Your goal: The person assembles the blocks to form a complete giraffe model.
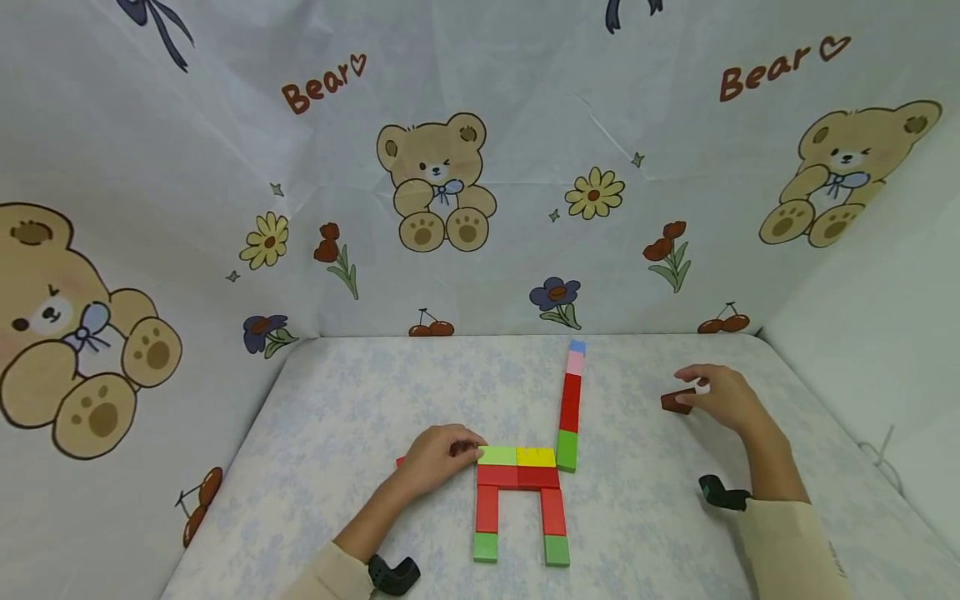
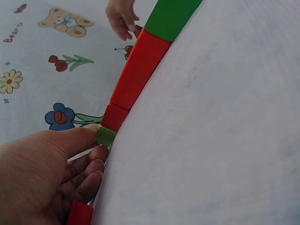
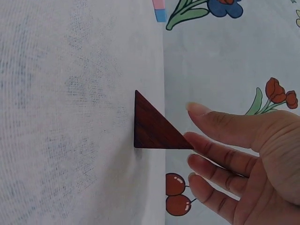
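My left hand (image 1: 437,457) pinches the left end of a light green block (image 1: 498,456), thumb and fingertips at that end. Beside this block lies a yellow block (image 1: 536,457), above a row of red blocks (image 1: 498,476). Two red-and-green legs run down from the row. Partly hidden by my left hand is another red block (image 2: 80,213). My right hand (image 1: 725,400) is at a dark brown triangular block (image 3: 155,129). In the right wrist view its index finger meets the block's corner, while the thumb (image 3: 199,109) stands apart from it.
A slanting line of blocks rises behind the yellow block: green (image 1: 567,451), red (image 1: 570,402), pink (image 1: 575,363) and blue (image 1: 577,347). Patterned cloth (image 1: 517,267) hangs behind the table (image 1: 360,392). Dark bands (image 1: 393,576) sit at both wrists.
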`<action>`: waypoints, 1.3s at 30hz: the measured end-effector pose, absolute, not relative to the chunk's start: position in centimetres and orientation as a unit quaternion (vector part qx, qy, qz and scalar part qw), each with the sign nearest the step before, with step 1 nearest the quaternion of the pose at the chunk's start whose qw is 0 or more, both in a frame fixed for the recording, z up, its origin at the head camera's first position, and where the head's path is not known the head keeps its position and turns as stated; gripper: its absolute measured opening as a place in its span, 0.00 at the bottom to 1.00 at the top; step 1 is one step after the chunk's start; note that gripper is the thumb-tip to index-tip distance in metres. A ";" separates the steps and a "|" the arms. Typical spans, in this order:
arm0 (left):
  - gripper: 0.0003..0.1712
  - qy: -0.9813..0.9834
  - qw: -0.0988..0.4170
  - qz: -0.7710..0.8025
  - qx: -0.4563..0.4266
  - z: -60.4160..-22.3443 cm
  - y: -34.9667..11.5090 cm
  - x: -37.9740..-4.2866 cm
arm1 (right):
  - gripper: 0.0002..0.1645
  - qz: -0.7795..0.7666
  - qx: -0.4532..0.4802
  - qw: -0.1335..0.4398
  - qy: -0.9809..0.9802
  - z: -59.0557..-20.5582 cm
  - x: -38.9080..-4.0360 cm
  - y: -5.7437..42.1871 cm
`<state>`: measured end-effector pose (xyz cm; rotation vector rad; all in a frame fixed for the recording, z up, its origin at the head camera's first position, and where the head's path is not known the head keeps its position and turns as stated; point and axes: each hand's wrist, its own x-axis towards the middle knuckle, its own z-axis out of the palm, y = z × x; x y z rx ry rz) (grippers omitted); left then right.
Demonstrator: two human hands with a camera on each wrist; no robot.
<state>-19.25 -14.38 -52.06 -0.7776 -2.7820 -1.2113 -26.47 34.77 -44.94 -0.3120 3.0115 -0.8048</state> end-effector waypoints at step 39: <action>0.08 -0.892 -0.005 -0.386 -0.234 -51.9 -14.2 -19.3 | 0.38 -0.347 -0.089 0.108 0.927 -47.6 -27.3 33.9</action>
